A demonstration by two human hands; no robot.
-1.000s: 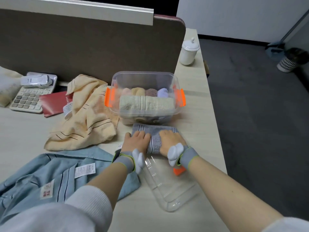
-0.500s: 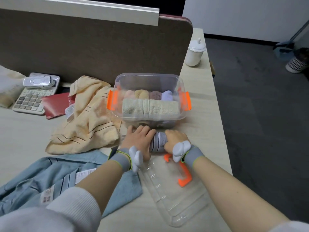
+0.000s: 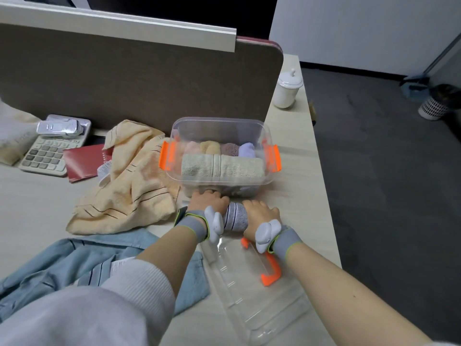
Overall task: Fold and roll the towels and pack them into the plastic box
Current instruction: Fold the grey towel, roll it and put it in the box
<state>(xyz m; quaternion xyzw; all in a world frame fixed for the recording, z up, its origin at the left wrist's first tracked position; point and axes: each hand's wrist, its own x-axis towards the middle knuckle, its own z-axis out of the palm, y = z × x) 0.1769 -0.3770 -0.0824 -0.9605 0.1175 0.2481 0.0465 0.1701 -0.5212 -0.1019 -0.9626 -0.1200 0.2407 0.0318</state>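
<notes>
The grey towel sits rolled into a short, thick cylinder on the desk, just in front of the near wall of the plastic box, and you have it between both hands. Your left hand is closed over its left end and your right hand is closed over its right end, so only the striped middle shows between them. Treat it as soft, light cloth: it probably weighs next to nothing, but a roll like this tends to spring open once the pressure comes off. Keep both ends squeezed inward and a thumb or palm on the loose outer edge, wherever it lies; you cannot tell from here which side the free edge is on.

The box already holds a cream towel lying along its near side and four smaller rolls standing behind it, so free space looks tight. Expect to press the grey roll into a gap rather than drop it in; terry cloth grips its neighbours, which should help it stay wound.

Just beside your right wrist, the clear lid with its orange clip lies on the desk; it looks smooth and slippery, so lift clear of it. To the left, the peach towel lies crumpled and not yet folded, partly overlapping a blue shirt.
</notes>
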